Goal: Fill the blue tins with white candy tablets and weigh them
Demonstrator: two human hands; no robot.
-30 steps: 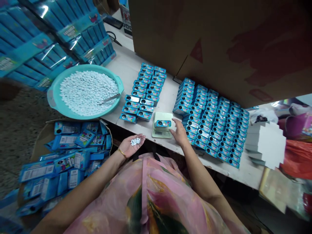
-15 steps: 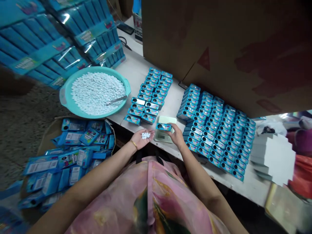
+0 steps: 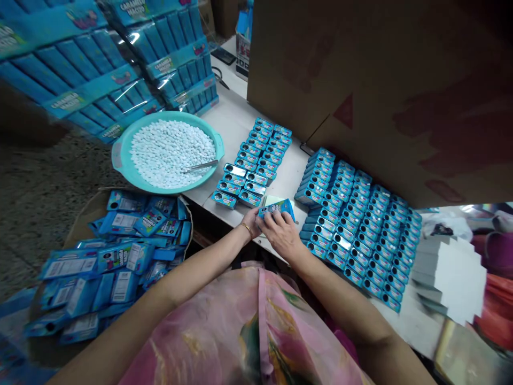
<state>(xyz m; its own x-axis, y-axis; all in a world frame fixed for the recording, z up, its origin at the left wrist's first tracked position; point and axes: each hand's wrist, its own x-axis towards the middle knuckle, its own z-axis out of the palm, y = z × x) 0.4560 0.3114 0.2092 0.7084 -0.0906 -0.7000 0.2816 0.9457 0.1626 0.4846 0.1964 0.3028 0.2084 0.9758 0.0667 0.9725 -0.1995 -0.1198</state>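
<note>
Over the front edge of a white workbench, both hands meet on a small blue mint tin, which is held up just above a pale green kitchen scale. The right hand is closed over the tin, its fingers wrapped across the near face and grasping it. The left hand, with a gold bangle at the wrist, curls against the tin's left end; its palm is hidden, so whether it holds anything else cannot be told.

Just left of the scale, rows of matching blue tins stand in a block, and a larger block lies to the right. Farther left, a teal basin brims with pale blue mints, a metal scoop resting in them. Shrink-wrapped blue packs are stacked beyond the basin, and loose blue cartons fill a box below the bench. A large cardboard box stands behind the tins, beside a stack of white die-cut card
</note>
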